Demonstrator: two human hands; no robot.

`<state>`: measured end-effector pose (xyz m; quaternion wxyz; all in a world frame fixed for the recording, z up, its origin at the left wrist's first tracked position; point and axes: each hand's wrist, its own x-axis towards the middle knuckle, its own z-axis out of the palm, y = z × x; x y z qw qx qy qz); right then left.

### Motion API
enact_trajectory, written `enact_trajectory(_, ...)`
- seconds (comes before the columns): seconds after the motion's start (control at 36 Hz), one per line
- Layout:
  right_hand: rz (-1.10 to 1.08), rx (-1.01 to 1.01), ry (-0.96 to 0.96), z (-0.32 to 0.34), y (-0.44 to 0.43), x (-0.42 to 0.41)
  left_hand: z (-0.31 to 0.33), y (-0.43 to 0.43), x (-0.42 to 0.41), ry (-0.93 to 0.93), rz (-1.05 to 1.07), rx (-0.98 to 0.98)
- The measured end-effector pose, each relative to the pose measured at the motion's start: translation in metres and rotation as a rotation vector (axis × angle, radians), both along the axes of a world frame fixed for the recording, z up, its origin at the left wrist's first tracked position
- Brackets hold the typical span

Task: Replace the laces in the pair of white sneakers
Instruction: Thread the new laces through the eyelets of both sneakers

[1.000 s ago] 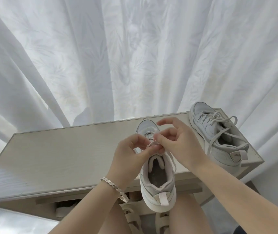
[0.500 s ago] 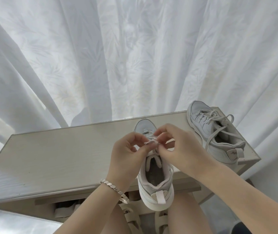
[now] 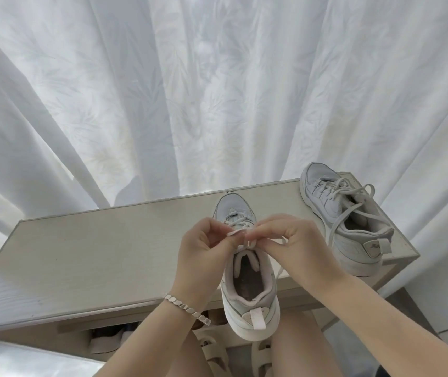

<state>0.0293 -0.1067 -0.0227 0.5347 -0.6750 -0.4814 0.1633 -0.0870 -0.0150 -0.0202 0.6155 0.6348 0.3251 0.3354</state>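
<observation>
A white sneaker [image 3: 247, 284] lies on the pale table [image 3: 95, 257], toe pointing away, its heel hanging over the near edge. Over its tongue, my left hand [image 3: 204, 251] and my right hand [image 3: 293, 246] meet, each pinching the white lace [image 3: 235, 233] between thumb and fingers. One lace end trails down the shoe's right side. The second white sneaker [image 3: 342, 219] stands at the table's far right corner, its lace threaded and lying loose across the opening.
A white curtain [image 3: 217, 91] hangs right behind the table. Under the table's front edge is a shelf with other shoes [image 3: 106, 341]. My knees and sandalled feet [image 3: 214, 355] are below the hanging heel.
My hands have drawn closer together over the tongue, and the right fingers have curled down onto the lace. The sneakers have stayed in place.
</observation>
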Motion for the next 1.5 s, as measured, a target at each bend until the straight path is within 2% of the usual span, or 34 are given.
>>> enact_trajectory(0.22,-0.092,-0.01,-0.197,-0.01,0.002,-0.001,0.0,-0.001,0.0,0.081,0.082,0.024)
enact_trajectory(0.28,-0.099,-0.008,-0.041,-0.008,0.001,-0.002,0.0,0.001,0.0,0.165,0.131,0.095)
enact_trajectory(0.42,-0.209,0.127,0.878,-0.011,-0.006,0.008,-0.006,0.01,-0.013,0.386,0.283,0.307)
enact_trajectory(0.47,-0.195,0.116,1.115,-0.014,-0.008,0.009,-0.01,0.012,-0.019,0.451,0.283,0.306)
enact_trajectory(0.53,-0.191,0.064,1.22,-0.016,-0.008,0.007,-0.011,0.012,-0.022,0.533,0.259,0.357)
enact_trajectory(0.64,-0.212,0.041,1.315,-0.015,0.001,0.009,-0.004,0.015,-0.022,0.735,0.231,0.703)
enact_trajectory(0.78,-0.209,-0.01,1.245,-0.013,0.001,0.01,-0.003,0.019,-0.019,0.741,0.142,0.772)
enact_trajectory(0.83,-0.205,-0.018,1.274,-0.016,-0.001,0.01,-0.003,0.02,-0.017,0.649,0.133,0.615)
enact_trajectory(0.97,-0.187,0.024,1.284,-0.019,-0.003,0.011,0.001,0.021,-0.012,0.192,0.131,-0.171)
enact_trajectory(1.06,-0.145,0.111,1.269,-0.013,-0.003,0.015,0.008,0.016,-0.011,-0.051,0.037,-0.375)
enact_trajectory(1.11,-0.057,0.146,1.263,-0.006,-0.003,0.017,0.013,0.015,-0.008,-0.11,-0.048,-0.402)
enact_trajectory(1.22,0.098,0.164,1.216,0.007,0.002,0.011,0.018,0.015,-0.002,-0.086,-0.146,-0.358)
enact_trajectory(1.42,-0.074,-0.066,1.031,0.005,0.019,0.006,0.01,0.019,0.005,0.086,-0.183,-0.302)
enact_trajectory(1.5,-0.106,-0.095,1.031,0.004,0.019,0.007,0.006,0.022,0.001,0.087,-0.176,-0.39)
